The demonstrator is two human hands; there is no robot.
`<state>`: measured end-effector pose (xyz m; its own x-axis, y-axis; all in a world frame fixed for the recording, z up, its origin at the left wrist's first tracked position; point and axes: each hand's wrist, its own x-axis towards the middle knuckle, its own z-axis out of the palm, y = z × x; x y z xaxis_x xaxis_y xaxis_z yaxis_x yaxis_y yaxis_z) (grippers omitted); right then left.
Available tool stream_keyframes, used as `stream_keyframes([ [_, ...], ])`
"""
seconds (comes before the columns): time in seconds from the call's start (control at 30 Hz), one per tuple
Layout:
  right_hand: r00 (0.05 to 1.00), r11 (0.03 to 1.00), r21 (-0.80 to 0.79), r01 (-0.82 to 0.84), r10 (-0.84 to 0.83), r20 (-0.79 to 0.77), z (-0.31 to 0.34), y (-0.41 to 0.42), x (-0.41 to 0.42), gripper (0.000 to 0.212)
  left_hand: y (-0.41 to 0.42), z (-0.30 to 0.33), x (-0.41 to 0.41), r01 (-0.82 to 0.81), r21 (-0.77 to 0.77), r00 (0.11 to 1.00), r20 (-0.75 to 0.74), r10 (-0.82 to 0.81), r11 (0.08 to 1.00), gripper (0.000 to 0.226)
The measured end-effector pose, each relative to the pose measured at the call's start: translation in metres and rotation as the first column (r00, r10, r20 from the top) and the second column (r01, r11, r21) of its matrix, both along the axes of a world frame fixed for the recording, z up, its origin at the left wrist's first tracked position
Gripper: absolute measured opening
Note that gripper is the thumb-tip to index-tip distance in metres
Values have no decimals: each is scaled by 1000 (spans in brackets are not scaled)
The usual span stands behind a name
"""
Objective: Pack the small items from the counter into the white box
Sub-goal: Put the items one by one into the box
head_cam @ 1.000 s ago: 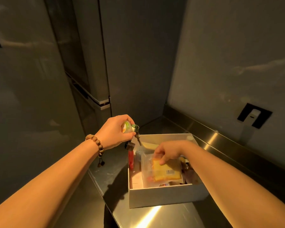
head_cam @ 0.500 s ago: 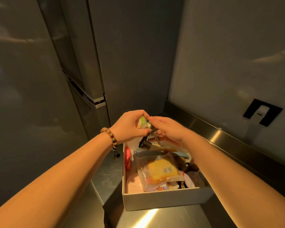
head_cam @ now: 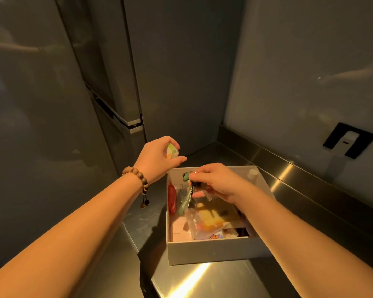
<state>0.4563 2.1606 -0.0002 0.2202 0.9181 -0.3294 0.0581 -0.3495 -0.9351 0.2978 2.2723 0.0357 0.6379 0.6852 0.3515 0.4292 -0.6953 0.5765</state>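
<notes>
Steel runs underfoot of everything: the surface (head_cam: pixel 224 280) is a narrow polished strip, its left edge dropping away just beside the white box (head_cam: pixel 209 253), so anything set down on that side has little margin. Nearest me, the box's front wall stands close to the bright glare on the steel. Inside, a clear packet with something yellow (head_cam: pixel 211 220) lies across the middle over pink packaging (head_cam: pixel 179 231), and a red item (head_cam: pixel 171 197) stands against the left wall; the room left, as I judge it, is toward the back.

Over that back half the right hand (head_cam: pixel 219 181) pinches a green-strapped keychain (head_cam: pixel 186 197), strap dangling into the box, probably so it can be lowered in without snagging on the packet. A small white bottle (head_cam: pixel 252 174) sits in the far right corner.

Further out, the left hand (head_cam: pixel 159 157) grips a small round container (head_cam: pixel 171 152) just outside the far left corner, over the surface, likely waiting its turn. A beaded bracelet (head_cam: pixel 138 179) hangs on that wrist. Beyond, the fridge (head_cam: pixel 121 82) and the wall hem the surface in.
</notes>
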Motion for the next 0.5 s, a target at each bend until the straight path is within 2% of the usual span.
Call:
stream_keyframes([
  [0.1, 988, 977, -176, -118, 133, 73, -14, 3, -19, 20, -3, -6, -14, -36, -34, 999, -4, 36, 999, 30],
  [0.23, 963, 946, -286, -153, 208, 173, -27, 5, -37, 17, -9, -16, -29, -65, -107, 998, -25, 62, 992, 36],
  [0.37, 935, 927, -352, -130, 232, 266, -32, 6, -44, 21, -12, -23, -39, -12, -170, 996, -86, -3, 985, 45],
  [0.43, 887, 926, -351, -140, 275, 372, -32, 4, -44, 22, -15, -26, -42, 3, -163, 993, -119, -22, 987, 48],
  [0.5, 878, 931, -334, -147, 279, 389, -30, 2, -43, 19, -17, -28, -44, 6, -161, 985, -168, -33, 987, 57],
])
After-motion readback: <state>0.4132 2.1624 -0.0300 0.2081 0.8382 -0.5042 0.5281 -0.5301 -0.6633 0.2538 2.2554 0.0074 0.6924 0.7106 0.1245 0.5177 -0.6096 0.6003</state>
